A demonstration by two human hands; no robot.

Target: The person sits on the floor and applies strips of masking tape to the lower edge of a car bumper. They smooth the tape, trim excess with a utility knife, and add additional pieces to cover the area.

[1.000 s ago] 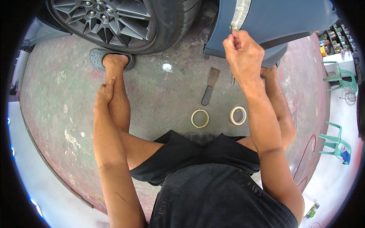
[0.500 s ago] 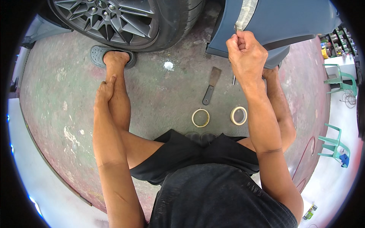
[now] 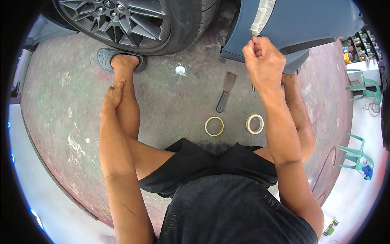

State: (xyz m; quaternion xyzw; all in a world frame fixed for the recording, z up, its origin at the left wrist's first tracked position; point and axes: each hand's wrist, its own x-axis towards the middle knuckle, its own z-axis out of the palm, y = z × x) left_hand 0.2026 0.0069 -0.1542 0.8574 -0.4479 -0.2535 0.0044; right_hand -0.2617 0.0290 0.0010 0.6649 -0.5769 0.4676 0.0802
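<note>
My right hand (image 3: 264, 61) is closed on the lower end of a strip of pale masking tape (image 3: 261, 16) that runs up a blue-grey car body panel (image 3: 308, 20). My left hand (image 3: 113, 94) lies flat against my left shin, fingers together, holding nothing. I am squatting on a worn concrete floor (image 3: 183, 97). Two rolls of masking tape, one (image 3: 214, 126) and another (image 3: 255, 124), lie on the floor between my legs. A dark-handled scraper (image 3: 226, 91) lies just beyond them, under my right hand.
A car wheel with a grey alloy rim (image 3: 122, 20) and black tyre stands at the top left, my sandalled left foot (image 3: 122, 61) right before it. A white spot (image 3: 180, 70) marks the floor. Green plastic chairs (image 3: 357, 158) stand at the right.
My right hand has moved slightly down along the panel with the tape end in it. The left hand stays on the shin.
</note>
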